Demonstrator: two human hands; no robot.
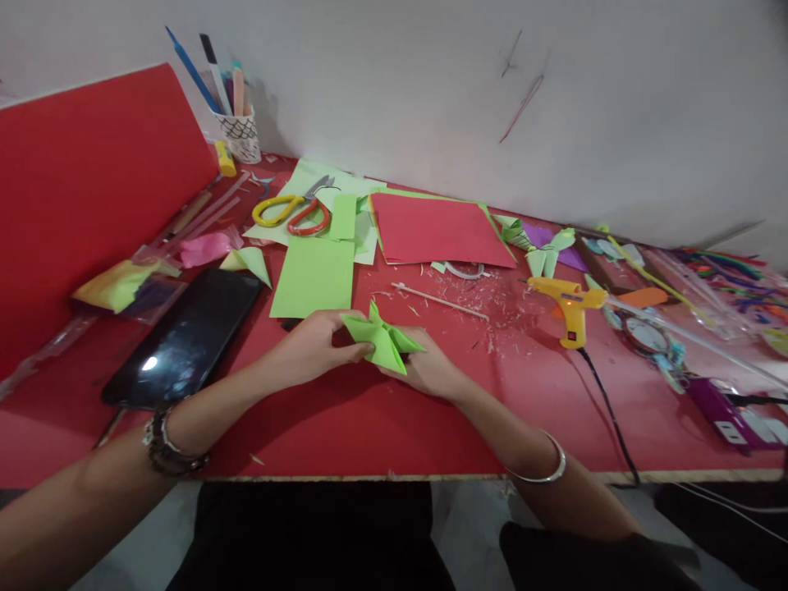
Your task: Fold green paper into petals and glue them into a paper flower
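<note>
A folded green paper piece (386, 345) with several pointed flaps is held between my two hands, just above the red table. My left hand (323, 349) pinches its left flap, thumb in front. Behind and under its right side is my right hand (431, 365), closed on it, with most of the fingers hidden by the paper. Close beyond my left hand lies a flat green paper sheet (313, 279). A thin pale stick (440, 301) rests on the table just past the folded paper.
Scissors (295, 209) lie on green paper at the back, beside stacked red sheets (440, 230). To the right stands a yellow glue gun (570, 308) with its cord over the front edge. A black phone (185, 341) lies left, near a pen cup (239, 135).
</note>
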